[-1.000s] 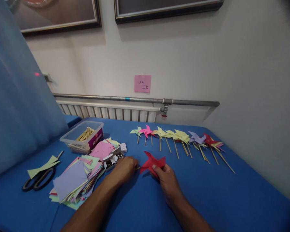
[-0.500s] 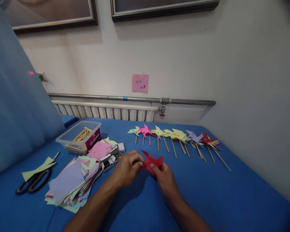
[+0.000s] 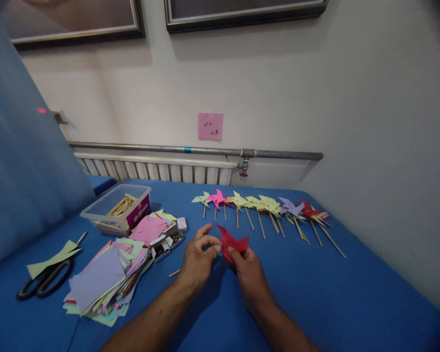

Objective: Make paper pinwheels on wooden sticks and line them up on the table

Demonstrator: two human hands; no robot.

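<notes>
A red paper pinwheel with its corners folded in is held above the blue-covered table. My right hand grips it from the right, thumb on the front and fingers behind. My left hand is at its left edge, thumb and index fingertip pinched together against or just beside the paper; whatever is between them is too small to make out. One wooden stick shows beside my left wrist, partly hidden by it. Nearby on the left are small boxes of metal pins and a stack of coloured paper sheets.
Several pinwheels on sticks lie in a row at the back right. A clear plastic box holds wooden sticks. Black-handled scissors lie at the left under green paper scraps. A radiator and a pipe run along the wall.
My left hand has turned slightly and its upper fingers have lifted, its pinch now closer to the pinwheel's middle. The stick beside my left wrist has come into view. My right hand keeps its grip.
</notes>
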